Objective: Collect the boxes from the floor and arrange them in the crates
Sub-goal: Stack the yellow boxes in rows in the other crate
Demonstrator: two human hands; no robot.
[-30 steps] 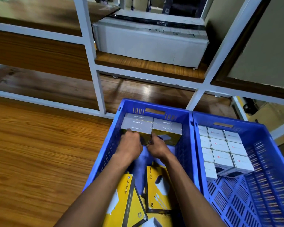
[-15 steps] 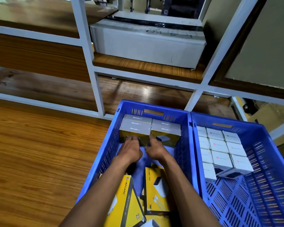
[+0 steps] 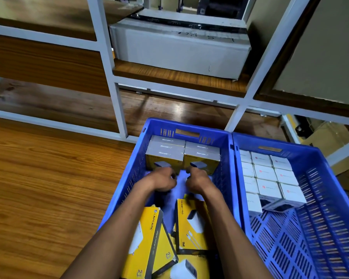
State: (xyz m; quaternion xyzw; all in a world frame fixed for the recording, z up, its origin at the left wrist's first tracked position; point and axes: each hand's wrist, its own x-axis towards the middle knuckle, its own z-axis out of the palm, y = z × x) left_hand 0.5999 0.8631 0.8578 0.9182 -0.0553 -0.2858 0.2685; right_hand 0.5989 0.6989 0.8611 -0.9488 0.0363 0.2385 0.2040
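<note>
Two blue crates stand side by side on the wooden floor. In the left crate (image 3: pixel 187 125), yellow boxes with grey tops (image 3: pixel 165 154) are stacked in two columns against the far wall. My left hand (image 3: pixel 161 181) and my right hand (image 3: pixel 198 180) hover just in front of that stack, fingers loosely curled, holding nothing. Closer to me, loose yellow boxes (image 3: pixel 191 224) lie jumbled on the crate bottom between my forearms. The right crate (image 3: pixel 290 146) holds rows of small white boxes (image 3: pixel 268 178) in its far left part.
A white metal shelf frame (image 3: pixel 113 93) stands right behind the crates, with a large grey carton (image 3: pixel 179 47) on its wooden shelf. Brown cardboard boxes (image 3: pixel 326 135) sit behind the right crate. Bare wooden floor (image 3: pixel 48 188) stretches to the left.
Both hands have drawn back toward me from the stacked yellow boxes they were pressing against. The stack now stands on its own at the far wall.
</note>
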